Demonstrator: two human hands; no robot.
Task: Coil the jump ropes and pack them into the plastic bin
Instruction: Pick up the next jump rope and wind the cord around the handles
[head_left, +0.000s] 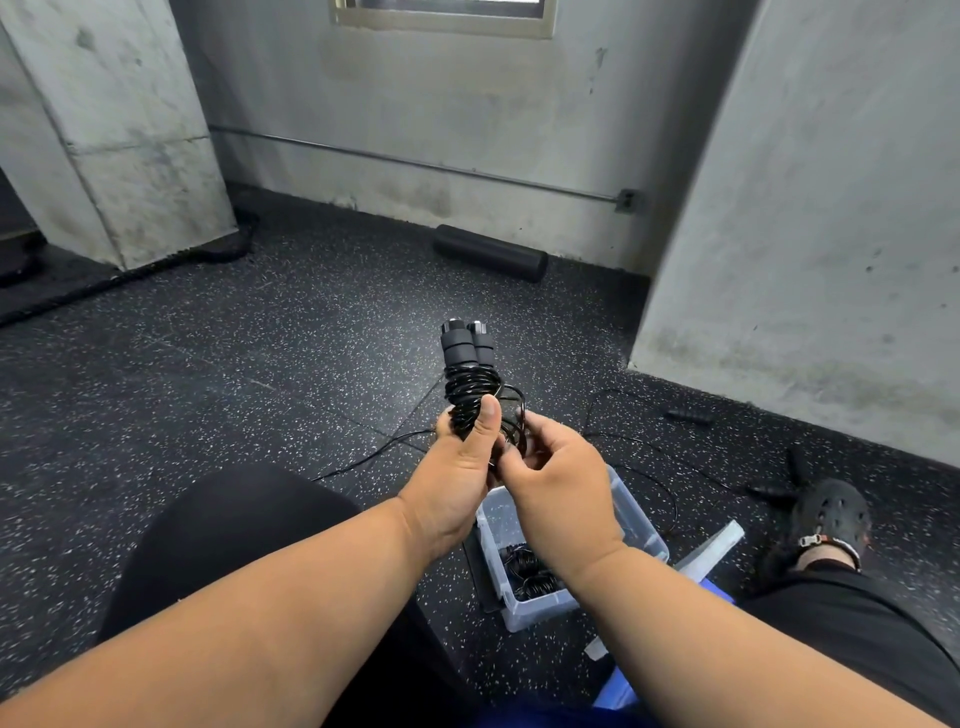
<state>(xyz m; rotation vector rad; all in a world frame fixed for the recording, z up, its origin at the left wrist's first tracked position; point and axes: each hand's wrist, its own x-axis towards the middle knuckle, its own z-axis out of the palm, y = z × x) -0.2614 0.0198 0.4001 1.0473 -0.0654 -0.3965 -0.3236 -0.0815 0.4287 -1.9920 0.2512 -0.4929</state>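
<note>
Seen from above, over both forearms. Left hand (457, 467) wrapped around the lower part of a jump rope (467, 374), thumb pressed on the wound black cord, two foam handles side by side and pointing up out of the fist. Right hand (558, 483) just beside it, fingers curled inward toward the loose loops of the same cord; fingertips hidden behind the hand, so probably pinching the cord, but hard to confirm. Lower ends of the handles covered by the left palm.

Below the hands, on the floor: clear plastic bin (647, 535), partly hidden by the right wrist, with some coiled black rope (527, 569) inside at the near end. Far end of the bin not visible behind the hands. Leaning at the right side of the bin, a clear lid (719, 545), its lower part cut by the arm.

Thin black cord (649, 447) lying loose on the speckled rubber floor (260, 364) to the right of the bin, with a small dark handle (688, 415) near the wall (805, 234). More dark handles further right, blurred, near a black perforated shoe (831, 512). Black foam roller (491, 253) against the back wall, well apart from the hands. Thick dark rope (156, 270) along the left pillar (119, 130). Black trousers (234, 545) filling the lower left.
</note>
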